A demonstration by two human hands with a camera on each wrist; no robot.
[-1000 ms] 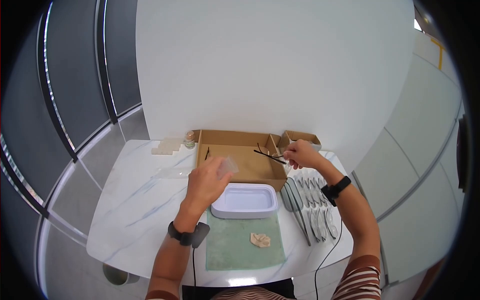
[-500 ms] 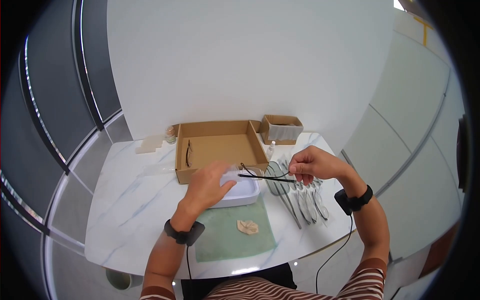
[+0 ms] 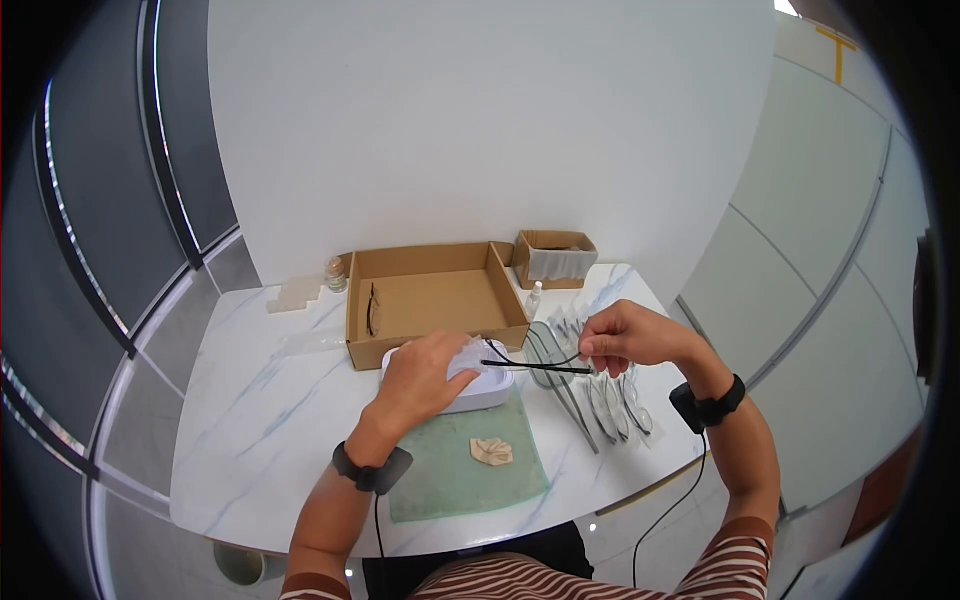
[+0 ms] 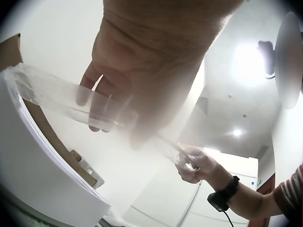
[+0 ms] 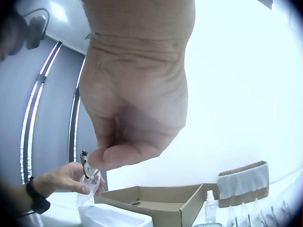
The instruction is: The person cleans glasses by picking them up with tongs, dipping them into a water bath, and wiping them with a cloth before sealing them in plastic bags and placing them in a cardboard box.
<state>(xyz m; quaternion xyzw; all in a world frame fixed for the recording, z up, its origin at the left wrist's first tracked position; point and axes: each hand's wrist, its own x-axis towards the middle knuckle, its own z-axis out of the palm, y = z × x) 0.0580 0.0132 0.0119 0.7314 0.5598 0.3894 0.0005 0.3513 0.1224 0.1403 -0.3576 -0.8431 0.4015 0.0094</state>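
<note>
My left hand (image 3: pixel 425 375) holds a clear plastic sleeve (image 3: pixel 466 356) above the white tub (image 3: pixel 482 398); in the left wrist view the sleeve (image 4: pixel 52 94) hangs from the fingers. Pinched in my right hand (image 3: pixel 632 336) is a pair of glasses with black temples (image 3: pixel 540 367), which point left. The temple ends are at the sleeve's mouth; whether they are inside is unclear. In the right wrist view my thumb and fingers hold the glasses (image 5: pixel 87 165) near the sleeve (image 5: pixel 88 191).
A cardboard tray (image 3: pixel 430 295) with another pair of glasses (image 3: pixel 373 312) stands behind the tub. Further right are a small lined box (image 3: pixel 556 264), a spray bottle (image 3: pixel 534 299) and several bagged glasses (image 3: pixel 612 412). A beige cloth (image 3: pixel 491 452) lies on a green mat (image 3: pixel 450 490).
My right hand has brought the glasses from beside the cardboard tray toward the sleeve, with their temples now at it. The left hand still holds the sleeve. The head view has shifted.
</note>
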